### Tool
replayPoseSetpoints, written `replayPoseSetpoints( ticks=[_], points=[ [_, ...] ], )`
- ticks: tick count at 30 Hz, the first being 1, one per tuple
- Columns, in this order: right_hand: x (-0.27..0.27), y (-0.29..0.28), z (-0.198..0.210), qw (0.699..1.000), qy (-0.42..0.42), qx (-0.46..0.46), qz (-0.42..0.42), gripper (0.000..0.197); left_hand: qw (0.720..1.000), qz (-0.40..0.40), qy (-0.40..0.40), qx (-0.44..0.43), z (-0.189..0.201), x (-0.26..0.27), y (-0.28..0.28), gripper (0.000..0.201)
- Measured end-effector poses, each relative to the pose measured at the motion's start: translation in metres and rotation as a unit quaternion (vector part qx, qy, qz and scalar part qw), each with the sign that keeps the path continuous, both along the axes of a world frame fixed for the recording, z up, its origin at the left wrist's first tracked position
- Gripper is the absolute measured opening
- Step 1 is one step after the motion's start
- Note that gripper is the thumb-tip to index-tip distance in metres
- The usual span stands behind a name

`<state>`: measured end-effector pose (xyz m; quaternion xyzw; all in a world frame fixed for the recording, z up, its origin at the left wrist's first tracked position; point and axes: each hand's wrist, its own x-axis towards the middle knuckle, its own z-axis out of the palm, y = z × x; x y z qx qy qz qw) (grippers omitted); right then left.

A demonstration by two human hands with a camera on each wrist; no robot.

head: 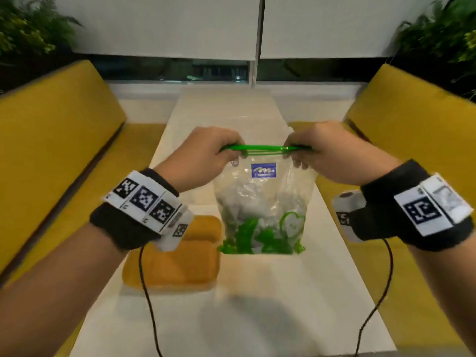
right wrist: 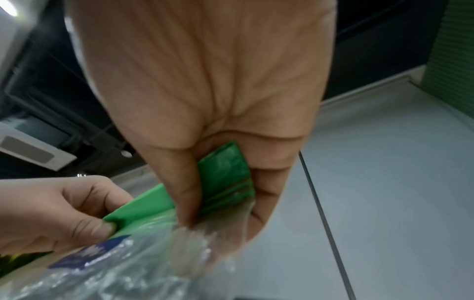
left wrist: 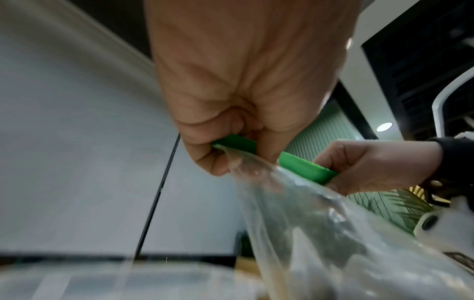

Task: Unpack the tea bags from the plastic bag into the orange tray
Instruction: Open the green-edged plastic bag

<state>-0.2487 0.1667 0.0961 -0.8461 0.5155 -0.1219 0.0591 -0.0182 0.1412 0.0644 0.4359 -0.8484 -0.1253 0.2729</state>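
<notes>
A clear plastic bag (head: pixel 260 202) with a green zip strip (head: pixel 260 148) and a blue label hangs upright over the white table. Green and white tea bags (head: pixel 262 235) lie in its bottom. My left hand (head: pixel 219 153) pinches the strip's left end, and my right hand (head: pixel 300 153) pinches its right end. The left wrist view shows my fingers (left wrist: pixel 212 160) curled on the green strip (left wrist: pixel 302 166). Seen from the right wrist, the fingers (right wrist: pixel 184 194) clamp the folded strip (right wrist: pixel 225 178). The orange tray (head: pixel 177 264) sits on the table, left of the bag and under my left wrist.
The white table (head: pixel 257 305) runs away from me between two yellow benches (head: pixel 51 150). Cables hang from both wrist bands over the near table. Plants stand in the far corners, and a window sill closes the far end.
</notes>
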Motion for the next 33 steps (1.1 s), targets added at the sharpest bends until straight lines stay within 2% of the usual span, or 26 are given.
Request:
replayPoseSetpoints(
  ticks=[5, 8, 10, 12, 14, 16, 18, 19, 21, 23, 25, 27, 33],
  points=[
    [-0.008, 0.032, -0.086, 0.994, 0.038, 0.097, -0.042, 0.02, 0.991, -0.017, -0.021, 0.131, -0.084, -0.017, 0.031, 0.016],
    [0.001, 0.051, -0.116, 0.987, 0.033, 0.147, -0.046, 0.019, 0.987, -0.011, -0.048, 0.155, -0.115, -0.026, 0.042, 0.017],
    [0.008, 0.06, -0.125, 0.981, -0.013, 0.182, -0.058, 0.017, 0.99, 0.002, -0.059, 0.129, -0.123, -0.028, 0.045, 0.018],
    [0.011, 0.065, -0.128, 0.972, -0.075, 0.207, -0.083, 0.018, 0.996, 0.024, -0.061, 0.057, -0.126, -0.027, 0.047, 0.016],
    [0.011, 0.068, -0.13, 0.954, -0.155, 0.226, -0.12, 0.016, 0.996, 0.083, -0.009, -0.012, -0.126, -0.026, 0.051, 0.016],
    [0.012, 0.073, -0.135, 0.919, -0.265, 0.233, -0.175, 0.013, 0.983, 0.16, 0.083, -0.045, -0.125, -0.024, 0.062, 0.025],
    [0.014, 0.08, -0.142, 0.862, -0.383, 0.237, -0.233, 0.012, 0.966, 0.197, 0.159, -0.045, -0.122, -0.026, 0.077, 0.021],
    [0.016, 0.083, -0.146, 0.828, -0.436, 0.245, -0.254, 0.011, 0.963, 0.198, 0.179, -0.019, -0.122, -0.028, 0.085, 0.014],
    [0.021, 0.089, -0.152, 0.77, -0.509, 0.261, -0.281, 0.009, 0.958, 0.185, 0.201, 0.088, -0.127, -0.036, 0.097, 0.01],
    [0.026, 0.093, -0.155, 0.747, -0.538, 0.266, -0.287, 0.008, 0.936, 0.162, 0.234, 0.207, -0.134, -0.046, 0.104, 0.011],
    [0.028, 0.095, -0.156, 0.751, -0.538, 0.262, -0.279, 0.007, 0.907, 0.149, 0.28, 0.276, -0.137, -0.056, 0.107, 0.009],
    [0.027, 0.095, -0.155, 0.773, -0.515, 0.25, -0.272, 0.009, 0.889, 0.153, 0.311, 0.299, -0.138, -0.062, 0.106, 0.01],
    [0.017, 0.087, -0.149, 0.847, -0.428, 0.217, -0.229, 0.027, 0.86, 0.14, 0.358, 0.335, -0.136, -0.064, 0.1, 0.012]
  ],
)
